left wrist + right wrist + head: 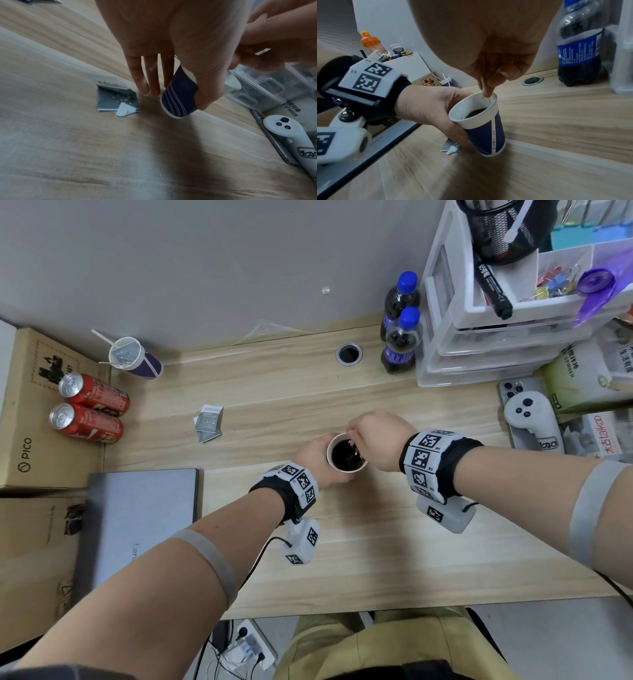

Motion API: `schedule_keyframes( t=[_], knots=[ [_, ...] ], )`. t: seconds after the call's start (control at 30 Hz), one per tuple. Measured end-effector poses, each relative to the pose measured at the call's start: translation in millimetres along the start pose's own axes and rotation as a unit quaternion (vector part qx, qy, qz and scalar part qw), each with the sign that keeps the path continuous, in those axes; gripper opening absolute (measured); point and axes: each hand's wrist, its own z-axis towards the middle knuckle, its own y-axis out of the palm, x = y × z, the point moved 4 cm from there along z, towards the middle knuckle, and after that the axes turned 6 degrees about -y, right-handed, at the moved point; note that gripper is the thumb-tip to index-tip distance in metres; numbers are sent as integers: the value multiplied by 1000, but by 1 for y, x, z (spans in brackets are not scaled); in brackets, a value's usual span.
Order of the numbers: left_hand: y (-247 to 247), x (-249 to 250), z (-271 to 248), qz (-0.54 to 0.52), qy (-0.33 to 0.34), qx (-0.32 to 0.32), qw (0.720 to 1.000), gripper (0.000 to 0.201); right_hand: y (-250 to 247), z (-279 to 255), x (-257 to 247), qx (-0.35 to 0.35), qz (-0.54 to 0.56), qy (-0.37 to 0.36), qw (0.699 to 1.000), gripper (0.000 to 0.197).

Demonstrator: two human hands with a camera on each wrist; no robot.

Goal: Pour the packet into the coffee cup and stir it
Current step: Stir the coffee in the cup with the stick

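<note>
A white and navy paper coffee cup (345, 453) (485, 129) (180, 94) with dark coffee in it stands on the wooden desk (359, 542). My left hand (317, 457) (433, 106) (171, 54) grips its side with thumb and fingers. My right hand (376, 436) (489, 75) is above the rim and pinches a thin white stirrer (485, 92), whose lower end dips into the coffee. Torn grey packets (208, 422) (116, 100) lie flat on the desk to the left of the cup.
Two red cans (92, 409) lie on a cardboard box at left, beside a second paper cup (135, 357) with stirrers. A grey laptop (137, 518) is near left. Two cola bottles (400, 337), plastic drawers (479, 337) and a white controller (531, 419) stand at right.
</note>
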Motion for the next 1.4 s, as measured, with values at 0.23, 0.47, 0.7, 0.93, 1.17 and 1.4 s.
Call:
schedule_keyframes(
  t=[0.23, 0.47, 0.7, 0.93, 1.17, 1.4],
  knots=[
    [0, 4, 0, 17, -2, -15, 1000, 32, 5, 2, -5, -34, 56, -27, 997, 33],
    [-4, 3, -1, -32, 2, -12, 999, 39, 1, 3, -1, -24, 90, -12, 996, 31],
    [-10, 11, -7, -100, 12, 16, 995, 51, -22, -3, -3, 46, 16, -8, 999, 32],
    [-21, 18, -9, -158, 1, 51, 986, 49, -45, -3, -16, 78, 34, -48, 995, 32],
    [-45, 24, -16, -185, 36, 82, 979, 38, -71, -3, -30, 33, 66, -79, 994, 30],
    [-64, 32, -22, -192, 50, 116, 973, 42, -89, -6, -34, 50, -13, -67, 996, 28]
  ],
)
